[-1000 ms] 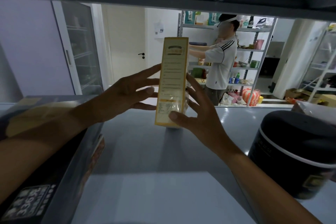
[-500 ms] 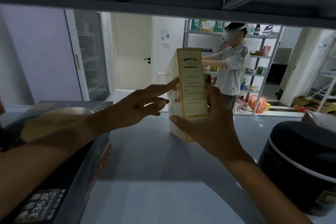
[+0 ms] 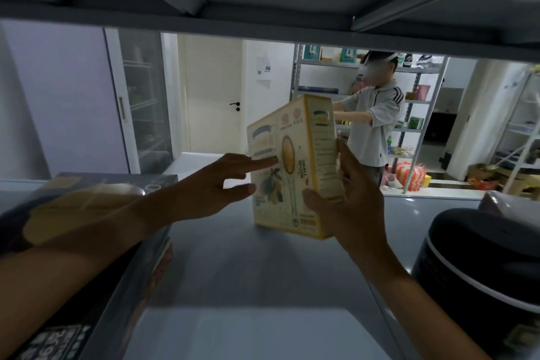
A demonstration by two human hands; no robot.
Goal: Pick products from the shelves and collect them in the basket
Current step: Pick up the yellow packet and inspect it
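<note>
A tall cream and yellow product box [image 3: 292, 166] stands tilted on the grey shelf [image 3: 263, 278], its printed front turned toward me. My right hand [image 3: 344, 199] grips its right side, thumb on the front and fingers on the narrow side. My left hand [image 3: 222, 184] reaches in from the left with straight fingers, the fingertips touching the box's front. No basket is in view.
A long dark box [image 3: 87, 257] lies along the shelf's left side under my left arm. A black rice cooker [image 3: 479, 275] sits at the right. The shelf above hangs low overhead. Beyond the shelf, a person [image 3: 374, 123] works at a far rack.
The box has turned from edge-on to showing its broad front and come nearer along the shelf. My right hand has closed round its side; my left hand's fingers have slid onto the front.
</note>
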